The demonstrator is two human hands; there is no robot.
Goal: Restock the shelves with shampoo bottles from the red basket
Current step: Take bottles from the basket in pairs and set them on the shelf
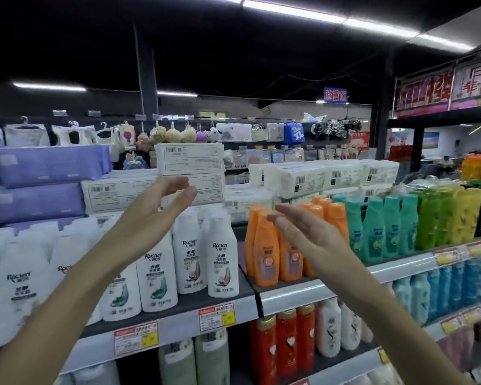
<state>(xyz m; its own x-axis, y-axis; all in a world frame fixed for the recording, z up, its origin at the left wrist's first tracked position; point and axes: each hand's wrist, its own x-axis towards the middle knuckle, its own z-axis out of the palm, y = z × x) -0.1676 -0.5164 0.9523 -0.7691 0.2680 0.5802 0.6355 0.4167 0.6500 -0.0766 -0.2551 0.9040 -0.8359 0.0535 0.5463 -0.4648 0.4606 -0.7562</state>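
Both hands, left (153,215) and right (306,232), are wide and hold nothing; a careless sweep could topple the white bottles (222,262) off the shelf (289,297).

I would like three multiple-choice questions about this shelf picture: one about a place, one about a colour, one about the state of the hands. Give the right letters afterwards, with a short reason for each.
1. Where do the orange bottles stand?
A. Right of the white bottles, same shelf level
B. On the shelf below the white bottles
C. On top of the purple packs

2. What colour are the bottles directly right of the orange ones?
A. Red
B. Teal
C. Black

3. What do the two hands hold?
A. One bottle each
B. One bottle in the left hand only
C. Nothing

Answers:
1. A: a gap of bare shelf separates them from the white bottles.
2. B: the teal bottles come next, then green and yellow ones.
3. C: the left hand and the right hand are open and empty in front of the shelf.
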